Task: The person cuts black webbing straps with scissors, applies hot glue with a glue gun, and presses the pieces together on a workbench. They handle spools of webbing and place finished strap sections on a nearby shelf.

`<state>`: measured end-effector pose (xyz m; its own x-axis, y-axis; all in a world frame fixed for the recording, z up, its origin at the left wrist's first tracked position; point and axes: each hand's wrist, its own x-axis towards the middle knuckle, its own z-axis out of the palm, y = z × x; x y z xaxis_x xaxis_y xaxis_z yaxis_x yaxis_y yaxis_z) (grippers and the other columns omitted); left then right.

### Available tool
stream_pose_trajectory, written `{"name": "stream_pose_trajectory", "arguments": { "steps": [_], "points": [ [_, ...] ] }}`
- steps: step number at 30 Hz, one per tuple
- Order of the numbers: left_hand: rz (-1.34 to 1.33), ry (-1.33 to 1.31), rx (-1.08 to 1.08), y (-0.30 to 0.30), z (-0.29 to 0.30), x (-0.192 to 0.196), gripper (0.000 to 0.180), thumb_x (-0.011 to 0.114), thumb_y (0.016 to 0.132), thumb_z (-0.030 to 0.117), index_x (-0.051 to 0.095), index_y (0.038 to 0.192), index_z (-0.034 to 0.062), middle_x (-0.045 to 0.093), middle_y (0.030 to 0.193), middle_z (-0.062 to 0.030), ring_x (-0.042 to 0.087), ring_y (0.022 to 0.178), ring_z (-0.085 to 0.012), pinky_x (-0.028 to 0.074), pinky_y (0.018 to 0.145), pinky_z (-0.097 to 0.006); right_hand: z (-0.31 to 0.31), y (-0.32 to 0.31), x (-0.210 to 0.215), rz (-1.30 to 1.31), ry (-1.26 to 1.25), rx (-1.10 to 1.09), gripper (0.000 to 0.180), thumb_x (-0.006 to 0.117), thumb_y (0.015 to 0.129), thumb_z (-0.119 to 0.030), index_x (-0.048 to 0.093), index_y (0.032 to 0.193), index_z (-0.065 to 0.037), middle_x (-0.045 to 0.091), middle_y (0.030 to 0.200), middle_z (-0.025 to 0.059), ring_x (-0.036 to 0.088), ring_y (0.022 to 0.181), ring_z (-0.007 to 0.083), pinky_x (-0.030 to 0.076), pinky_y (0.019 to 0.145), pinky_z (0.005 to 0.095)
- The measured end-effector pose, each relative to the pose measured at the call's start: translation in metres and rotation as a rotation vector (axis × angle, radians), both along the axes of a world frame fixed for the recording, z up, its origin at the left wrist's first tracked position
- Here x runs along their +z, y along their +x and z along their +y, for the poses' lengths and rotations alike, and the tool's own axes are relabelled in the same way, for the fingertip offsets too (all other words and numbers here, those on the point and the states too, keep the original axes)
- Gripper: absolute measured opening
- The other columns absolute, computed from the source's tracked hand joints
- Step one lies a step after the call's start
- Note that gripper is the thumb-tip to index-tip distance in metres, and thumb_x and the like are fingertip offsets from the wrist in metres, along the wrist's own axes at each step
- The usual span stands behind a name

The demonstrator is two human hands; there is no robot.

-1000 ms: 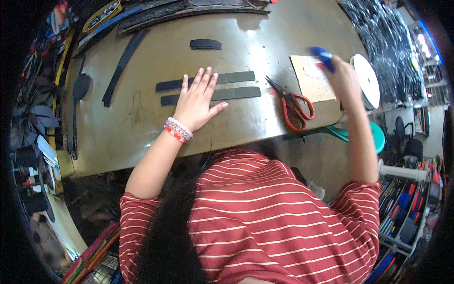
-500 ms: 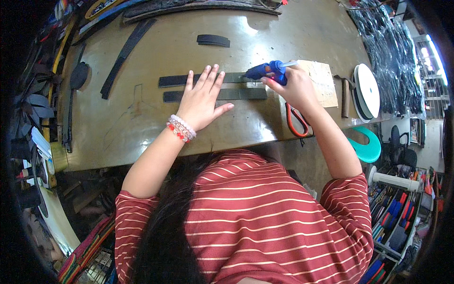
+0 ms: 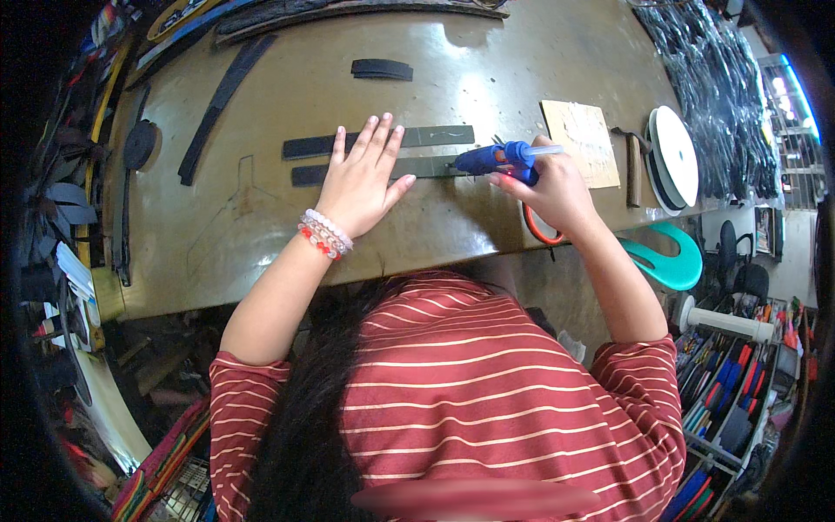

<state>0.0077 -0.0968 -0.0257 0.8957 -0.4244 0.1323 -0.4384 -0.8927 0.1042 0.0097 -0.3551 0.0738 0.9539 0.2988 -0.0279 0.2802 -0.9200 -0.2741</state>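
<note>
Strips at upper middle could slip if the spread left hand lifted, while the right hand gripped a glue gun.

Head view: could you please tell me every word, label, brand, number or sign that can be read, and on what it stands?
None can be read.
Blue glue gun: no legible lettering.
Cardboard: faint marks, not readable as text.
White reel: no legible print.

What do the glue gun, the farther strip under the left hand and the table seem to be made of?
Glue gun: likely plastic, from its smooth blue body.
Farther strip: perhaps fabric tape, flat and dull; weave unclear.
Table: glossy, with bright reflections; maybe laminate or metal.
</note>
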Motion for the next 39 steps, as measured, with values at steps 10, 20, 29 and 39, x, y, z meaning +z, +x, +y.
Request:
{"name": "stream_pose_trajectory", "arguments": {
  "steps": [10,20,29,39],
  "points": [
    [0.002,-0.026,-0.002,0.0,-0.001,0.002,0.067,0.042,0.092,0.045,0.022,0.145,0.0082,0.017,0.152,-0.0107,0.016,0.14,-0.0251,0.009,0.112,-0.051,-0.011,-0.014,0.025,-0.161,-0.309,0.207,0.032,0.071,0.076,-0.031,0.065,0.09,-0.002,0.056,0.09,0.014,0.061,0.076,0.029,0.049,0.069,0.0388],
    [-0.088,-0.255,-0.177,0.11,0.02,0.043,0.04,0.058,0.085,0.01,0.052,0.125,0.0095,0.05,0.132,-0.0116,0.046,0.124,-0.0277,0.036,0.104,-0.038,-0.176,-0.015,-0.088,-0.564,0.407,-1.0,0.044,0.061,0.086,-0.042,0.062,0.102,-0.002,0.065,0.09,0.0154,0.062,0.085,0.0277,0.045,0.08,0.0378],
    [0.062,-0.439,-0.084,0.151,0.042,0.037,0.035,0.069,0.078,0.01,0.06,0.11,0.0033,0.065,0.106,-0.0116,0.063,0.097,-0.0219,0.049,0.087,-0.032,-0.178,-0.03,-0.103,-0.394,0.363,-0.946,0.045,0.065,0.083,-0.041,0.061,0.102,-0.001,0.063,0.093,0.018,0.061,0.093,0.0306,0.042,0.084,0.0411],
    [-0.019,-0.546,-0.479,0.052,-0.035,0.092,0.028,0.069,0.072,0.01,0.053,0.095,0.0057,0.062,0.09,-0.0098,0.06,0.085,-0.029,0.048,0.076,-0.038,-0.013,-0.009,-0.038,-0.542,0.38,0.126,0.026,0.078,0.064,-0.014,0.063,0.085,-0.01,0.063,0.105,0.0063,0.058,0.095,0.0238,0.041,0.086,0.0372]
  ]
}}
